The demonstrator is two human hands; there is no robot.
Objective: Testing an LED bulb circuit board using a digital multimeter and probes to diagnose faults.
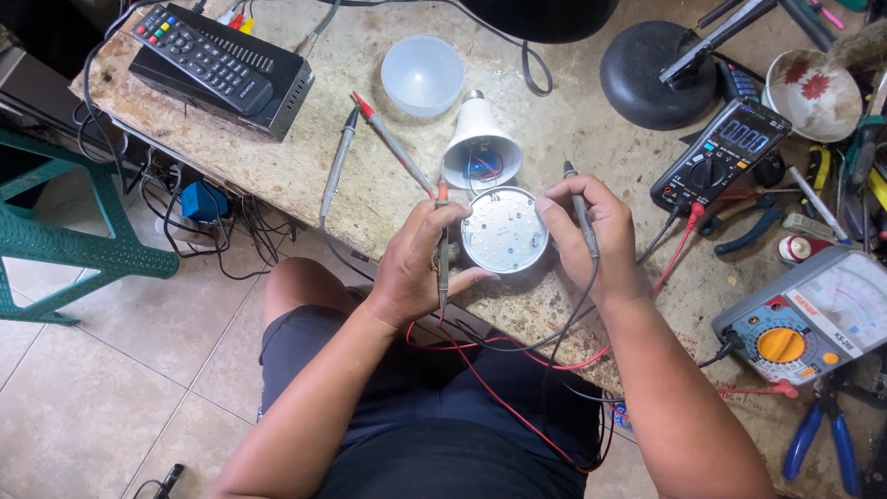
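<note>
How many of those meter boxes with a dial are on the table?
2. A black digital meter lies right of the right hand. A grey one with an orange dial sits at the table's right edge. More may hide in the clutter.

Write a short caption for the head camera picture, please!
Both hands, left and right, hold meter probes around a round LED board.

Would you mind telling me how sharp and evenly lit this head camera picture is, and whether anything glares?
Head view: even, soft light, faint shadows; wide-lens bending at the edges. The left hand, right hand and round LED board are sharp. The board looks bright, its dots still visible.
</note>
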